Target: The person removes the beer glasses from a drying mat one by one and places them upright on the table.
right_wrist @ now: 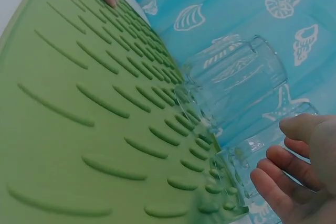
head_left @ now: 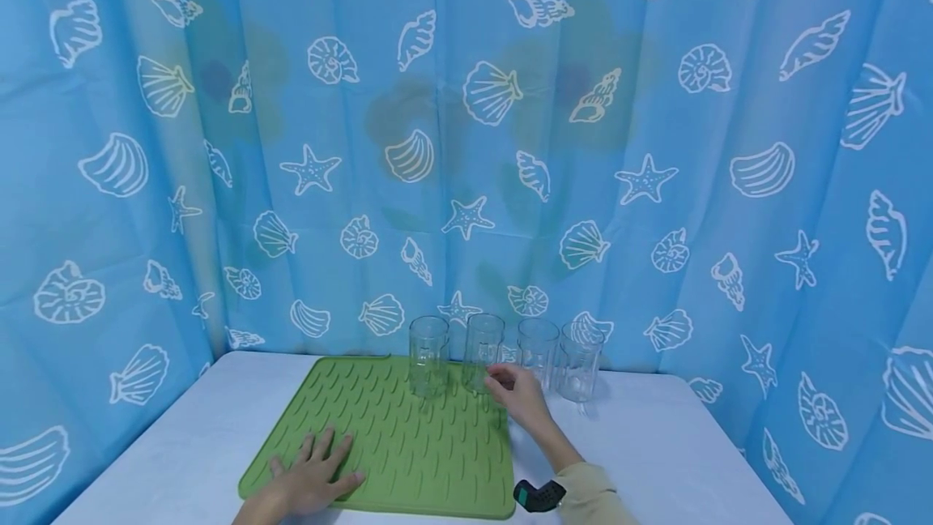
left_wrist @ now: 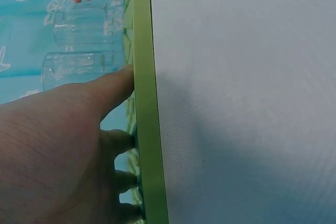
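My left hand (head_left: 309, 476) lies with fingers spread on the front left of a green ridged drying mat (head_left: 394, 460). In the left wrist view its thumb and fingertips rest along the mat beside the edge. Two clear drinking glasses stand upright at the mat's back right: a left glass (head_left: 428, 359) and a second glass (head_left: 483, 347). My right hand (head_left: 521, 397) is beside the second glass, fingers loosely bent. In the right wrist view the fingers (right_wrist: 281, 174) are next to that glass (right_wrist: 257, 145) without wrapping round it; the left glass (right_wrist: 241, 80) stands beyond.
Two more clear glasses, one (head_left: 538, 343) partly behind my right hand and another (head_left: 581, 363), stand on the white table (head_left: 641, 460) right of the mat. A blue shell-patterned curtain (head_left: 466, 144) hangs close behind the glasses and along both sides.
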A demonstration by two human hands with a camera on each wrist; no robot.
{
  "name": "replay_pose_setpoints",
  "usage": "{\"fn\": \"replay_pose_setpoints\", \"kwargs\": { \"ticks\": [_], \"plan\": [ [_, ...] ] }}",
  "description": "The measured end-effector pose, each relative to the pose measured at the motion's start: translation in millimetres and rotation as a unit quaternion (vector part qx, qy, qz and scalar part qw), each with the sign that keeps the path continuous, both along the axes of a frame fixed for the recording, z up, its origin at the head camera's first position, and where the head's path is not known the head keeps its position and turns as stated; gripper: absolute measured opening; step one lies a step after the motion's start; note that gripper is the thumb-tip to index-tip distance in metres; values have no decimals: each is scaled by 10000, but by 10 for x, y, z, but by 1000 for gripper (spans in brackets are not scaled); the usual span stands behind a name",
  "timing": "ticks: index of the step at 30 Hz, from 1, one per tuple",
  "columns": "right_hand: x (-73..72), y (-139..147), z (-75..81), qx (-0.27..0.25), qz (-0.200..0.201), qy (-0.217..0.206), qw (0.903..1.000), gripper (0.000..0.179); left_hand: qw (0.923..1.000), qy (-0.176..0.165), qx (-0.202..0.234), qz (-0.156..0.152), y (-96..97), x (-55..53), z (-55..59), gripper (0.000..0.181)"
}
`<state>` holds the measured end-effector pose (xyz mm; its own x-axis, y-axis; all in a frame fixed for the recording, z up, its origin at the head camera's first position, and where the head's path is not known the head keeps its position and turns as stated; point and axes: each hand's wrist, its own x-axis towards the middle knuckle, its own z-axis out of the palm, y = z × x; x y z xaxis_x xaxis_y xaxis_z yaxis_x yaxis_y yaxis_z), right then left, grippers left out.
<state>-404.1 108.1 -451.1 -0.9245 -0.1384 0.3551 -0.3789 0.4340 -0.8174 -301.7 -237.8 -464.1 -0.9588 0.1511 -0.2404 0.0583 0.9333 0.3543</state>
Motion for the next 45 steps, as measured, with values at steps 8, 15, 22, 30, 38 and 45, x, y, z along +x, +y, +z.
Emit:
{"fn": "replay_pose_setpoints", "kwargs": {
  "ticks": [8,15,22,30,38,45],
  "plan": [
    [-57,-84,59,-255,-150,-223,9993,31,10000,-80,3,37,3,-19,12,88],
    [-81,-136,52,-916,8,-609,9939,34,10000,-65,28,49,14,-18,19,89],
    [-116,-198,-3,-1233,199,-661,9900,36,9999,-87,51,28,13,-29,1,87],
    [-38,-231,26,-1190,152,-477,9916,32,9999,-160,34,48,-15,-55,-42,93],
    [103,-223,174,-1299,412,-290,9902,28,9999,-129,99,43,18,-9,14,86],
    [-52,-207,-21,-1306,325,-307,9904,26,9999,-97,90,19,-23,-65,-71,91]
  ]
}}
